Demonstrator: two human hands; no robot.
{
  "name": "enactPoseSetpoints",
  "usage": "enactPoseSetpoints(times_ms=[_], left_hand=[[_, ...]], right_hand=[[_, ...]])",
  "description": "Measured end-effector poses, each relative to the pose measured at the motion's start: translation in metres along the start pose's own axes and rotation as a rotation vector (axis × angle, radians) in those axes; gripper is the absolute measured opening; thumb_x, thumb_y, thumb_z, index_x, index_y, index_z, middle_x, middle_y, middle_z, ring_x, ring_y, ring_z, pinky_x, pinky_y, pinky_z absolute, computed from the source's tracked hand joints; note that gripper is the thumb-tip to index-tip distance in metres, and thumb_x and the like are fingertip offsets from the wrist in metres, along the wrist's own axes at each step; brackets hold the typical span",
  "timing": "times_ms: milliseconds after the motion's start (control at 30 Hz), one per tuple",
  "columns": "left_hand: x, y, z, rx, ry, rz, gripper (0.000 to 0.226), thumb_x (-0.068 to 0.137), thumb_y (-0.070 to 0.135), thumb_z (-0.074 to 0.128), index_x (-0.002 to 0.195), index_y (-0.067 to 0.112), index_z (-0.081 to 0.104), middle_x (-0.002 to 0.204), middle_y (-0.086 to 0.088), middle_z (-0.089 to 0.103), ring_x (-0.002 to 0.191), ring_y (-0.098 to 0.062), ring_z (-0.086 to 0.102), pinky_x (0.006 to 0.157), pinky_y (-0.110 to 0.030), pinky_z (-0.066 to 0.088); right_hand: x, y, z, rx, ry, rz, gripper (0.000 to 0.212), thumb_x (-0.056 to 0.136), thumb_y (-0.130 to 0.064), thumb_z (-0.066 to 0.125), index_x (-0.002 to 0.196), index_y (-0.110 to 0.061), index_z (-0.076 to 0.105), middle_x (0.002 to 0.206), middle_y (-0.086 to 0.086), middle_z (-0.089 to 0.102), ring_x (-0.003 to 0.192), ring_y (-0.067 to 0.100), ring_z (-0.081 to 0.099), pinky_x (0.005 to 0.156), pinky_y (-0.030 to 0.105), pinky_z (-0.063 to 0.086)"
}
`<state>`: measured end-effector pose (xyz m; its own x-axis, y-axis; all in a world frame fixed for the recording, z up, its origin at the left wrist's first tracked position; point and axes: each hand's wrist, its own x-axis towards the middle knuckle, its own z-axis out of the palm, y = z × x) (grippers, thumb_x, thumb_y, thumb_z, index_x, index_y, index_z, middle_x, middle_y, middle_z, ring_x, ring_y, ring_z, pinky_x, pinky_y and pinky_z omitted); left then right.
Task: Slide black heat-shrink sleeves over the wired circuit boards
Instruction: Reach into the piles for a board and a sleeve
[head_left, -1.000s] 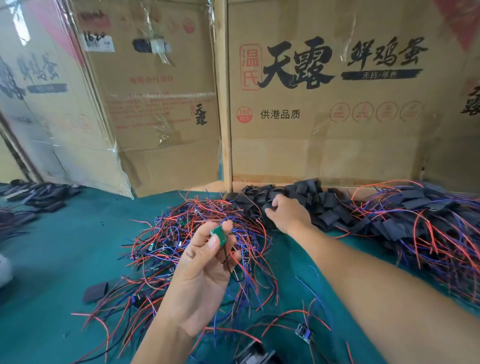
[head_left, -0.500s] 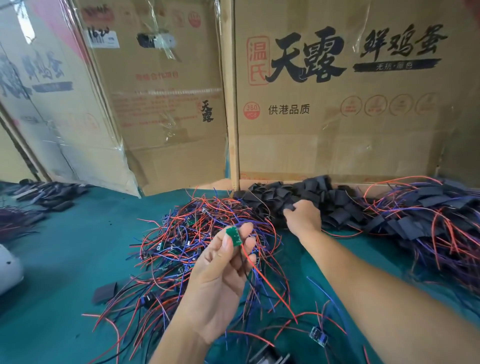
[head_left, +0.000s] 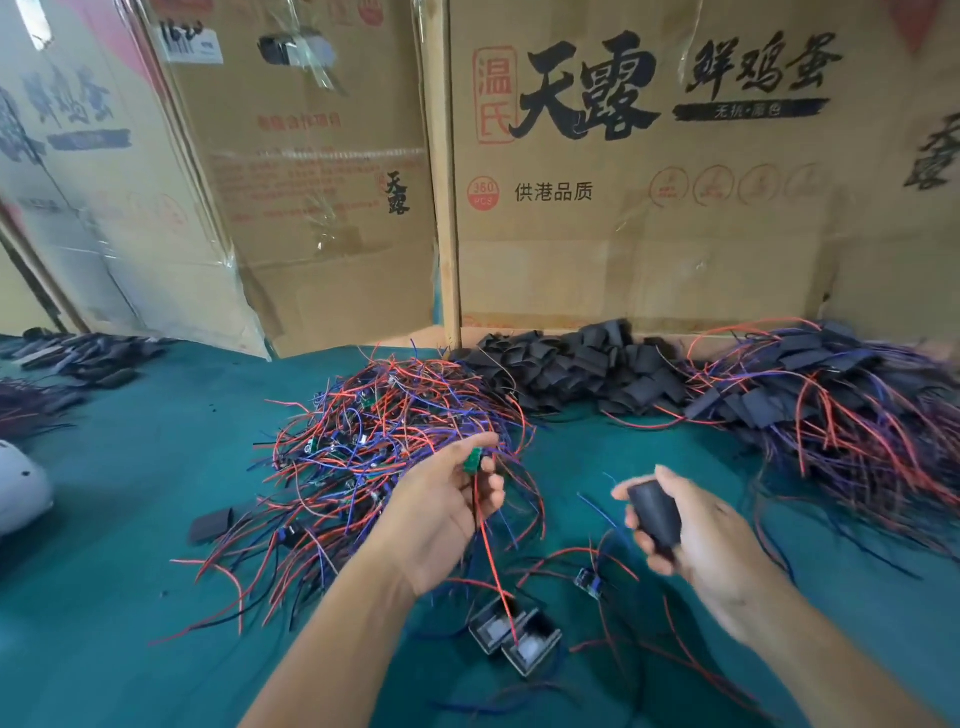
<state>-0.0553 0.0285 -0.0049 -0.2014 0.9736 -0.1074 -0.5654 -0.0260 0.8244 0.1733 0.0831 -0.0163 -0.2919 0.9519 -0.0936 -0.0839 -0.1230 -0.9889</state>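
The left hand (head_left: 441, 512) pinches a small green circuit board (head_left: 474, 460), its red wire hanging, while the right hand (head_left: 691, 525) grips one black sleeve (head_left: 655, 512). Between them, near on the green table (head_left: 130, 597), lie two, it seems, clear-cased parts (head_left: 514, 631); the loose sleeve pile (head_left: 571, 364) is far, at the cardboard box (head_left: 649, 208).

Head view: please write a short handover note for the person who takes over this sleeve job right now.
Left hand: fingers pinch one green circuit board, its red wire hanging down.
Right hand: grips one black heat-shrink sleeve, not yet on the board.
Stock: bare wired boards in the middle pile; empty sleeves by the cardboard box; sleeved boards piled at right.
Done: board and sleeve picked up.
Left: slide this sleeve over the board, add it to the right pile, then continue with the middle pile.
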Motion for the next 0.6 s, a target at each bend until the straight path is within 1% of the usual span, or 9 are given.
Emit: enactPoseSetpoints(times_ms=[67, 133, 200, 267, 333, 367, 467, 533, 600], left_hand=[[-0.001, -0.003, 0.001, 0.156, 0.017, 0.068, 0.013, 0.098, 0.002, 0.053, 0.103, 0.003, 0.065, 0.074, -0.005, 0.058, 0.060, -0.014, 0.057, 0.058, -0.023, 0.053], [-0.002, -0.005, 0.000, 0.416, 0.044, 0.154, 0.010, 0.098, 0.001, 0.055, 0.095, 0.005, 0.063, 0.073, -0.006, 0.063, 0.058, -0.015, 0.060, 0.059, -0.024, 0.053], [-0.002, -0.005, -0.001, 0.699, 0.078, 0.218, 0.013, 0.101, 0.008, 0.053, 0.092, 0.006, 0.061, 0.075, -0.005, 0.071, 0.059, -0.018, 0.065, 0.062, -0.028, 0.053], [0.000, -0.002, -0.004, 1.002, 0.116, 0.260, 0.019, 0.103, 0.020, 0.050, 0.091, 0.010, 0.060, 0.079, 0.001, 0.075, 0.060, -0.012, 0.066, 0.063, -0.026, 0.049], [0.000, 0.001, -0.009, 1.261, 0.136, 0.270, 0.023, 0.104, 0.030, 0.047, 0.092, 0.014, 0.058, 0.082, 0.006, 0.074, 0.049, 0.002, 0.054, 0.053, -0.020, 0.039], [0.000, 0.001, -0.011, 1.334, 0.137, 0.254, 0.024, 0.105, 0.032, 0.044, 0.093, 0.015, 0.056, 0.085, 0.007, 0.073, 0.045, 0.003, 0.049, 0.049, -0.019, 0.034], [-0.001, 0.002, -0.016, 1.338, 0.107, 0.186, 0.020, 0.107, 0.030, 0.038, 0.102, 0.013, 0.048, 0.090, 0.000, 0.073, 0.039, -0.006, 0.038, 0.044, -0.019, 0.030], [-0.001, 0.002, -0.017, 1.233, 0.100, 0.183, 0.015, 0.107, 0.025, 0.038, 0.104, 0.012, 0.045, 0.089, -0.003, 0.074, 0.048, -0.015, 0.040, 0.048, -0.024, 0.035], [0.000, 0.005, -0.017, 1.067, 0.112, 0.213, 0.012, 0.107, 0.019, 0.041, 0.103, 0.011, 0.049, 0.087, -0.003, 0.075, 0.054, -0.016, 0.046, 0.053, -0.028, 0.041]], right_hand=[[-0.001, 0.002, -0.002, -0.129, -0.010, -0.099, 0.045, 0.105, -0.027, 0.033, 0.093, -0.003, 0.069, 0.069, 0.007, 0.054, 0.055, 0.015, 0.043, 0.045, 0.027, 0.029], [0.002, 0.005, -0.003, -0.255, -0.004, -0.172, 0.042, 0.105, -0.024, 0.032, 0.093, -0.008, 0.069, 0.072, 0.004, 0.053, 0.059, 0.015, 0.043, 0.050, 0.027, 0.031], [0.005, 0.009, -0.005, -0.396, -0.035, -0.223, 0.037, 0.104, -0.024, 0.034, 0.093, -0.016, 0.069, 0.075, -0.001, 0.055, 0.064, 0.014, 0.045, 0.059, 0.028, 0.034], [0.007, 0.014, -0.009, -0.541, -0.068, -0.239, 0.027, 0.102, -0.030, 0.043, 0.092, -0.023, 0.067, 0.073, -0.013, 0.059, 0.066, 0.005, 0.050, 0.066, 0.027, 0.037], [0.010, 0.016, -0.014, -0.641, -0.058, -0.274, 0.016, 0.098, -0.038, 0.051, 0.093, -0.029, 0.064, 0.074, -0.020, 0.061, 0.067, 0.000, 0.054, 0.068, 0.024, 0.042], [0.010, 0.015, -0.015, -0.654, -0.047, -0.299, 0.011, 0.096, -0.040, 0.054, 0.095, -0.033, 0.062, 0.076, -0.020, 0.063, 0.068, -0.001, 0.056, 0.067, 0.020, 0.042], [0.010, 0.009, -0.019, -0.609, -0.009, -0.365, 0.008, 0.094, -0.045, 0.054, 0.100, -0.045, 0.059, 0.077, -0.007, 0.066, 0.058, 0.005, 0.056, 0.057, 0.015, 0.040], [0.009, 0.007, -0.022, -0.646, 0.012, -0.380, 0.017, 0.090, -0.056, 0.049, 0.103, -0.049, 0.056, 0.073, 0.000, 0.064, 0.052, 0.009, 0.051, 0.051, 0.015, 0.038], [0.009, 0.006, -0.024, -0.720, 0.034, -0.359, 0.032, 0.083, -0.068, 0.041, 0.104, -0.047, 0.053, 0.071, 0.004, 0.062, 0.055, 0.010, 0.052, 0.053, 0.019, 0.040]])
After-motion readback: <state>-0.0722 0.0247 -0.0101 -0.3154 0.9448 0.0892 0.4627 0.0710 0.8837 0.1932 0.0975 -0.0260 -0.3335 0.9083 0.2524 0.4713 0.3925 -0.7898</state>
